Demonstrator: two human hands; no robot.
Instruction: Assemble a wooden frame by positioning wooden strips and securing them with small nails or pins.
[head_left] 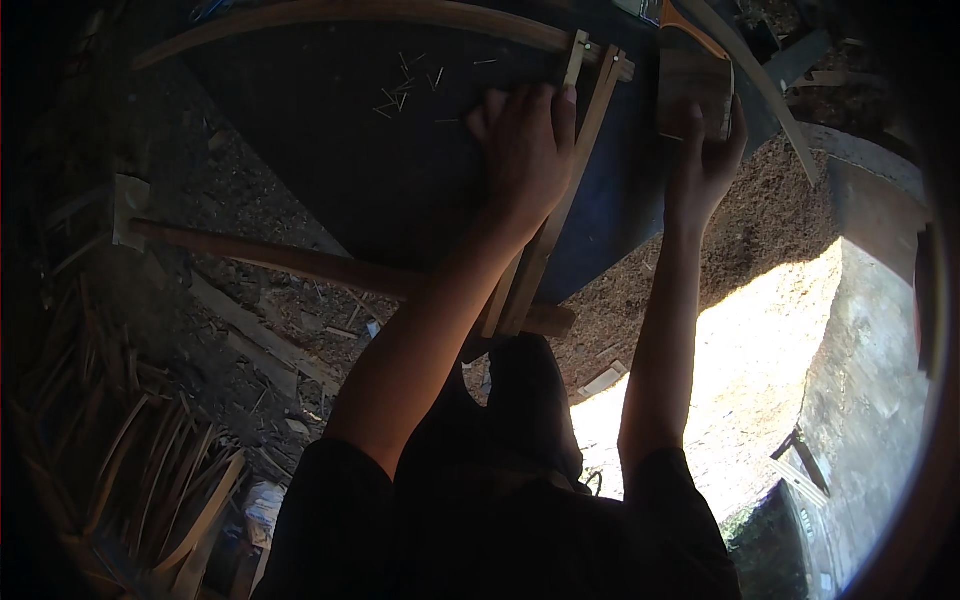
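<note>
My left hand is closed around the narrower of two pale wooden slats, its thumb towards the second slat. The slats lie side by side, running from a long curved wooden rail at the far side to a straight wooden rail nearer me. Small light spots, perhaps nail heads, show at their far ends. My right hand grips a brown wooden block, thumb on its face and fingers along its right edge. Left of my left hand, several loose nails lie scattered on the dark work surface.
An orange curved object lies beyond the block, beside a thin curved strip. Sawdust covers the ground at right, partly sunlit. Bundled curved wood strips stand at lower left. A pale concrete slab lies at far right.
</note>
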